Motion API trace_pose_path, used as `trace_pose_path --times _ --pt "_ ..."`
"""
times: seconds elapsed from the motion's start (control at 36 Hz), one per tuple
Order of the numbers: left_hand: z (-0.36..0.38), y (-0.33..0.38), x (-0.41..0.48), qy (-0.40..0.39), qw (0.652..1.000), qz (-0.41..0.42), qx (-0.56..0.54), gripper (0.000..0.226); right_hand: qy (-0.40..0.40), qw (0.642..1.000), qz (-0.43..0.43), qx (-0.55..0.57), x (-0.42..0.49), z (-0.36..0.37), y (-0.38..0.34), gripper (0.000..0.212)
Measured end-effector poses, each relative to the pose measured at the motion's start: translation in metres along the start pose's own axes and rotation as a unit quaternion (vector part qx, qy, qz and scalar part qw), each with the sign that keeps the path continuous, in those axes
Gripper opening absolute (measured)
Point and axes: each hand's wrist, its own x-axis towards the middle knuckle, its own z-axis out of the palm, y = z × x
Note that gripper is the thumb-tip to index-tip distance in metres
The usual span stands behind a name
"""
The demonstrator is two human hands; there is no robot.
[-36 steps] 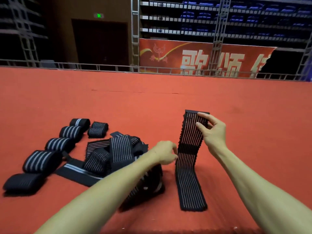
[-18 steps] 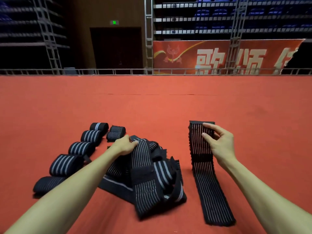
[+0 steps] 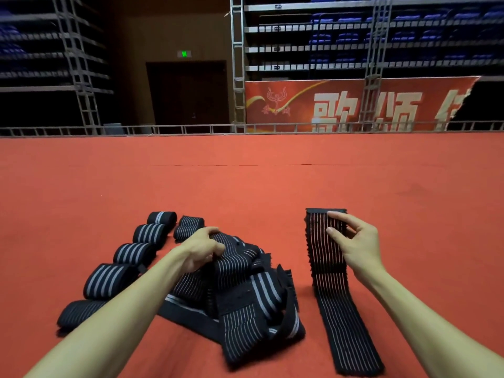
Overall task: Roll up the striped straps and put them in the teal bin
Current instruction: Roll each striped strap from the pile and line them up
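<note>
The right hand [image 3: 354, 241] pinched the striped strap [image 3: 328, 285] by its raised end; the left hand [image 3: 201, 248] gripped the loose pile [image 3: 245, 293]. Advised: roll tightly, edges aligned.

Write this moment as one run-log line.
left hand: grips pile | right hand: pinches strap, end lifted | rolls: beside pile

A red floor [image 3: 245, 186] with carpet on it is seen. On the left, rolled straps [image 3: 110, 279] are laid in a row from near to far. Just beside them, in the middle, a pile of loose striped straps [image 3: 245, 296] is heaped. On the right, one long strap [image 3: 343, 323] is laid flat, with its far end raised off the floor.
</note>
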Motion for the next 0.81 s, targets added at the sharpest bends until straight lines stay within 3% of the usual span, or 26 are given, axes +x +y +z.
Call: trace_pose_path --times 0.11,0.25,0.44,0.69,0.81 --pt "-0.002 0.003 -0.006 -0.012 0.997 0.061 -0.042 0.056 -0.009 1.000 -0.006 -0.009 0.000 0.006 -0.006 0.037" --pt "-0.001 0.015 -0.009 0.140 0.966 0.218 -0.008 0.014 -0.011 1.000 -0.015 -0.011 0.000 0.010 -0.024 0.037" --pt "0.002 0.038 -0.024 0.093 0.955 0.281 -0.023 0.029 -0.005 0.999 -0.031 -0.016 0.004 0.005 -0.037 0.037" --pt "-0.015 0.008 -0.012 0.150 0.932 0.239 0.227 0.040 0.003 0.999 -0.032 -0.021 -0.004 -0.004 -0.042 0.034" --pt "-0.016 -0.022 0.001 0.104 0.885 0.125 0.437 0.064 -0.005 0.999 -0.021 -0.034 -0.006 -0.003 -0.038 0.034"
